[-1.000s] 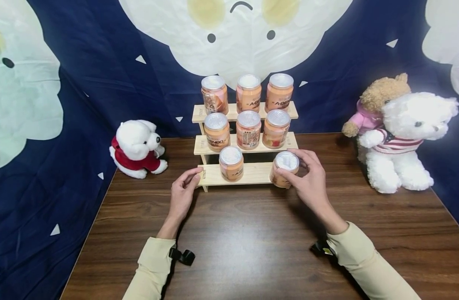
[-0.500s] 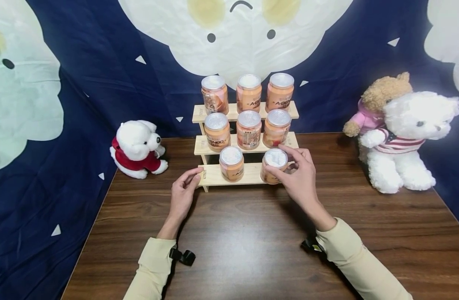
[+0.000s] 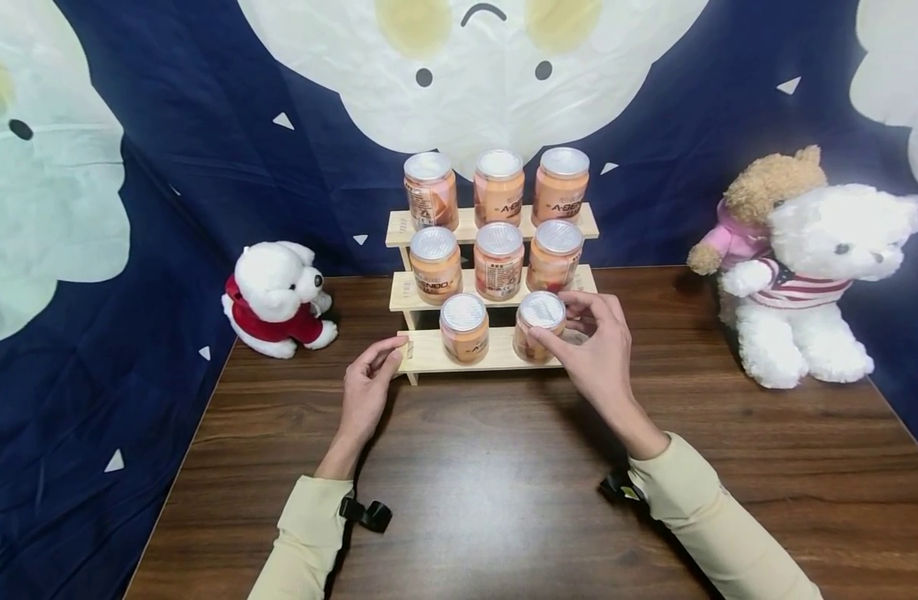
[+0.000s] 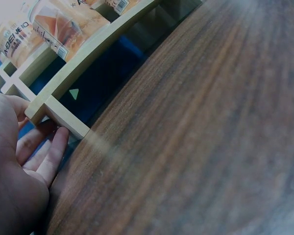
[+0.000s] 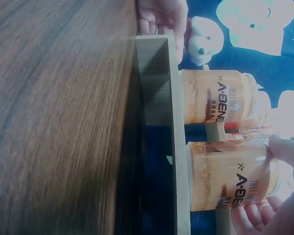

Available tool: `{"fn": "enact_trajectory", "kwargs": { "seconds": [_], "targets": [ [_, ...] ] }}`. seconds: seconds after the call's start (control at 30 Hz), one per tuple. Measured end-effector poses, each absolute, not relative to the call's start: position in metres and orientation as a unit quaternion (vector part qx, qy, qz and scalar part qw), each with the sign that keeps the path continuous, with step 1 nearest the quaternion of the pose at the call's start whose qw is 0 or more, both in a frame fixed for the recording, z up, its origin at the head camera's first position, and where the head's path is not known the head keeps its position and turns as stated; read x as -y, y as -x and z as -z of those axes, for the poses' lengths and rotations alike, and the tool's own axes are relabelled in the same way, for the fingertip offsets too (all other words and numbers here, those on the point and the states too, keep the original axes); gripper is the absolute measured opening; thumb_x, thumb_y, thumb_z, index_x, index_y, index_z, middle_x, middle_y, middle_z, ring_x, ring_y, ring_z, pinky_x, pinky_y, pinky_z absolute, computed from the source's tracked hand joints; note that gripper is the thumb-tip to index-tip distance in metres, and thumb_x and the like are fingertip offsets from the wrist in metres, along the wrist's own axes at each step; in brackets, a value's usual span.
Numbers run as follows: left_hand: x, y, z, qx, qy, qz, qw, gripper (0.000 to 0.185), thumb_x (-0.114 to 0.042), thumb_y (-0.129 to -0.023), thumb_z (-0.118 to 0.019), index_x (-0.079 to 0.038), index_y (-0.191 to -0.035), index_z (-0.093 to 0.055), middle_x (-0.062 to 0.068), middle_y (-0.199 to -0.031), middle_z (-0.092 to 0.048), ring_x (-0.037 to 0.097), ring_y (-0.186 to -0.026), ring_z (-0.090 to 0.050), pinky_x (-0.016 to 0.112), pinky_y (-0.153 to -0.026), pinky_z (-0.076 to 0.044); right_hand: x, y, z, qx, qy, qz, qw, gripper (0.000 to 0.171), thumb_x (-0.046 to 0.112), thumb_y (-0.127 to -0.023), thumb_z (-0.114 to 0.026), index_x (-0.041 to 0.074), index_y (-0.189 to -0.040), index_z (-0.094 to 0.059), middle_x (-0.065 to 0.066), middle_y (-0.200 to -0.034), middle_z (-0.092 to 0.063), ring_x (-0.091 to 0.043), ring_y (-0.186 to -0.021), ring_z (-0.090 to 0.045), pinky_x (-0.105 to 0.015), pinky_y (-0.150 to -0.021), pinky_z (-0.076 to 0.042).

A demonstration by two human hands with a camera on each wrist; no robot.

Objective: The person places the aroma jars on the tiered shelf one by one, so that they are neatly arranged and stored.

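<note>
Right hand fingers curled around jar on bottom shelf, left hand fingers touching shelf end

Eight orange jars on one three-tier wooden shelf, three plush bears, two white and one brown, two hands near the counter

An orange jar with a silver lid and an "A-BEN" label stands upright on the lowest step of the wooden tiered rack, just beside another like jar at its left.
</note>
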State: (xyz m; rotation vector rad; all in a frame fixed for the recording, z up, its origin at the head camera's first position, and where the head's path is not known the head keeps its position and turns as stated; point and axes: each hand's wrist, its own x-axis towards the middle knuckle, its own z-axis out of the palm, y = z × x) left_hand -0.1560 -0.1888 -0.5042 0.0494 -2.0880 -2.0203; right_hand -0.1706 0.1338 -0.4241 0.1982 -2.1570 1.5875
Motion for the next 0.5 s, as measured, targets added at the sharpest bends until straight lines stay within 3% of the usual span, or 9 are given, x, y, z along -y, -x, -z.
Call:
{"fn": "enact_trajectory", "kwargs": {
  "seconds": [0.2,0.5],
  "targets": [
    [0.1883,0.1559,0.5049,0.712,-0.018,0.692,0.117,0.027,-0.004,-0.110,-0.068,0.003,-0.134,-0.076,0.021,-0.137,-0.075,0.003,-0.112,-0.071,0.018,-0.093,-0.056,-0.1338,0.1712,0.4252,0.783,-0.076,-0.575,0.226,0.058,0.000,-0.076,-0.102,0.000,-0.128,-0.077,-0.015,-0.118,-0.060,-0.018,-0.104,-0.060,-0.017,-0.088,-0.059],
    [0.1898,0.1554,0.5059,0.713,-0.023,0.688,0.129,0.026,-0.003,-0.110,-0.067,0.005,-0.133,-0.076,0.020,-0.133,-0.077,0.002,-0.106,-0.071,0.017,-0.088,-0.057,-0.1369,0.1706,0.4280,0.784,-0.100,-0.565,0.237,0.066,0.000,-0.077,-0.101,0.002,-0.136,-0.074,-0.018,-0.117,-0.062,-0.028,-0.105,-0.063,-0.029,-0.090,-0.055]
  ]
}}
